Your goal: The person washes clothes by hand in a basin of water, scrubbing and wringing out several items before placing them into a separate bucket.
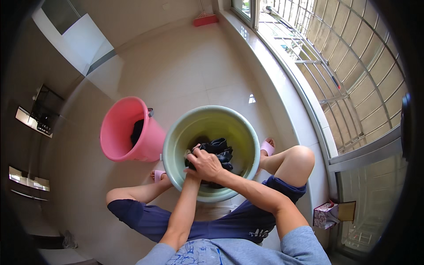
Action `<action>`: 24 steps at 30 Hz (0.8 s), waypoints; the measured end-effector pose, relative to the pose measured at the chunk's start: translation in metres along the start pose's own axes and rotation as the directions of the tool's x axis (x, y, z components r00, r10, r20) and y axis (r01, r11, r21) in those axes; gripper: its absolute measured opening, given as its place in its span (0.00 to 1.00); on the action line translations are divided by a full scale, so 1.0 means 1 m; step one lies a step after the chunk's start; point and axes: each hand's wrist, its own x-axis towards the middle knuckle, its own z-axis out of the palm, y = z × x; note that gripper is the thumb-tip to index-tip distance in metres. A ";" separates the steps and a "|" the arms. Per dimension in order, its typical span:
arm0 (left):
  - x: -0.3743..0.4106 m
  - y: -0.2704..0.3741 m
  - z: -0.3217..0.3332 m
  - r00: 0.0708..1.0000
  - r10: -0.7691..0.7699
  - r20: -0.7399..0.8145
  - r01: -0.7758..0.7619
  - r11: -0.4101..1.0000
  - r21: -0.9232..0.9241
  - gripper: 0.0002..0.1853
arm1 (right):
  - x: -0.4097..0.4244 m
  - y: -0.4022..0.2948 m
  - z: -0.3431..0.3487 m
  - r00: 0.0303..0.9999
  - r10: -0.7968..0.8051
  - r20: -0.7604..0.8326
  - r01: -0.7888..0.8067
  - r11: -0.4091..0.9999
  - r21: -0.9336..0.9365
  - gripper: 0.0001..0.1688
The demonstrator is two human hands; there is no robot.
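A pale green plastic tub (169, 139) stands on the floor between my knees, with yellowish-green water inside. In it lies a bunched, wet dark garment (217, 147). My right hand (207, 164) reaches in from the right, its fingers bent over the left part of the cloth. It crosses above my left hand (192, 173), of which only a little shows near the wrist. The left fingers and whatever they grip are hidden under the right hand and the cloth.
Left of the tub, a pink bucket (154, 142) leans towards it, with dark cloth (136, 132) inside. A raised ledge (275, 73) runs along the barred window at right. A patterned box (326, 214) sits at lower right, and a red broom (205, 20) stands by the far wall.
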 end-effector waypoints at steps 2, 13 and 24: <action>-0.002 -0.001 0.009 0.995 0.042 -0.090 -0.040 0.999 0.024 0.25 | 0.005 0.017 0.017 0.997 0.003 -0.075 -0.005 1.000 -0.025 0.15; -0.041 0.030 0.010 0.903 -0.238 -0.357 0.327 0.921 0.214 0.21 | 0.020 0.069 -0.001 0.969 0.240 -0.059 -0.245 0.965 -0.094 0.22; -0.042 0.047 0.044 0.904 0.338 0.263 -0.264 -0.045 0.964 0.38 | 0.030 0.038 -0.028 0.963 0.125 0.238 -0.237 0.817 0.526 0.20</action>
